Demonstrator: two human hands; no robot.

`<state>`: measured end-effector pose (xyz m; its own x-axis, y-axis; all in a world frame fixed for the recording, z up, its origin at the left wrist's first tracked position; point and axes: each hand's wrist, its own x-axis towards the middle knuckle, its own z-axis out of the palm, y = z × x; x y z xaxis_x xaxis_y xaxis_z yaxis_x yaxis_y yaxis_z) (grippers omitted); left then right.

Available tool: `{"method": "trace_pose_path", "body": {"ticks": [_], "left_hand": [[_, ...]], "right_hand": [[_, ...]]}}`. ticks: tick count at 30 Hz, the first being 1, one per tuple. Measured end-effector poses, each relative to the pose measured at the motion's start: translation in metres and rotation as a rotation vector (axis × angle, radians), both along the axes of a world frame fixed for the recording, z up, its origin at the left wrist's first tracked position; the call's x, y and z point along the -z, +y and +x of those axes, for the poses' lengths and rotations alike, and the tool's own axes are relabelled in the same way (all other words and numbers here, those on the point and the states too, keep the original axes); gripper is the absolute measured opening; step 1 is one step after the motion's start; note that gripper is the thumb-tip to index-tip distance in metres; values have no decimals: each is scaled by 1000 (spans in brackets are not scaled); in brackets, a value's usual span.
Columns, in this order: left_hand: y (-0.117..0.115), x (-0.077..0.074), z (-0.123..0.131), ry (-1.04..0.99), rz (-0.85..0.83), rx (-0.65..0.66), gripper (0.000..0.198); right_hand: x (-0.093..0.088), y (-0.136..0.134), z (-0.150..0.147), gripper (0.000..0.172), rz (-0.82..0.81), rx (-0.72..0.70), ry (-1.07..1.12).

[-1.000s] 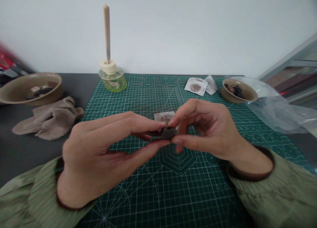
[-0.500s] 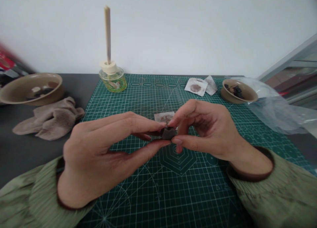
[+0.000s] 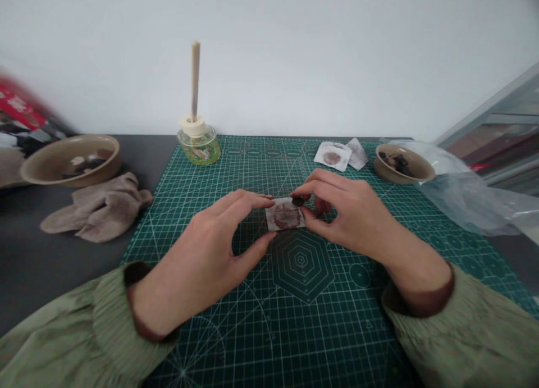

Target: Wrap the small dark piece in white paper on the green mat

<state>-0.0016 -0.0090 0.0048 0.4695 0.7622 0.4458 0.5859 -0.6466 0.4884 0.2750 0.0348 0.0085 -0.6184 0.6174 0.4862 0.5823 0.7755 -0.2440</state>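
My right hand (image 3: 347,214) pinches a small dark lump (image 3: 297,200) between thumb and forefinger, just over the top right corner of a small white square (image 3: 285,215) stained brown. That square lies flat on the green cutting mat (image 3: 261,298). My left hand (image 3: 206,253) rests beside the square's left edge. Its forefinger tip touches the top left corner, its thumb is curved a little apart below, and nothing sits between them.
A glass bottle with a tall stick (image 3: 197,138) stands at the mat's far edge. More stained squares (image 3: 339,154) and a small bowl of dark pieces (image 3: 399,164) lie far right beside a clear plastic bag (image 3: 467,194). A larger bowl (image 3: 71,160) and beige cloth (image 3: 101,208) lie left.
Both hands lowered and moved away from me to the stained square. My left hand let go of the dark lump, which now stays in my right hand only. The view tilted down slightly.
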Motion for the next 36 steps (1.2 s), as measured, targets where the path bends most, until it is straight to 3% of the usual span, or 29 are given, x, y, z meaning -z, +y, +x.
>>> {"method": "trace_pose_path", "body": {"ticks": [6, 14, 27, 36], "left_hand": [[1, 9, -3, 108, 26, 49, 34], [4, 15, -6, 184, 39, 85, 38], [5, 14, -10, 350, 189, 120, 52], [7, 14, -11, 339, 139, 120, 52]], "right_hand": [[1, -2, -4, 19, -86, -81, -30], [2, -1, -4, 24, -199, -22, -38], [9, 3, -11, 11, -237, 7, 17], [11, 6, -10, 13, -238, 13, 13]]}}
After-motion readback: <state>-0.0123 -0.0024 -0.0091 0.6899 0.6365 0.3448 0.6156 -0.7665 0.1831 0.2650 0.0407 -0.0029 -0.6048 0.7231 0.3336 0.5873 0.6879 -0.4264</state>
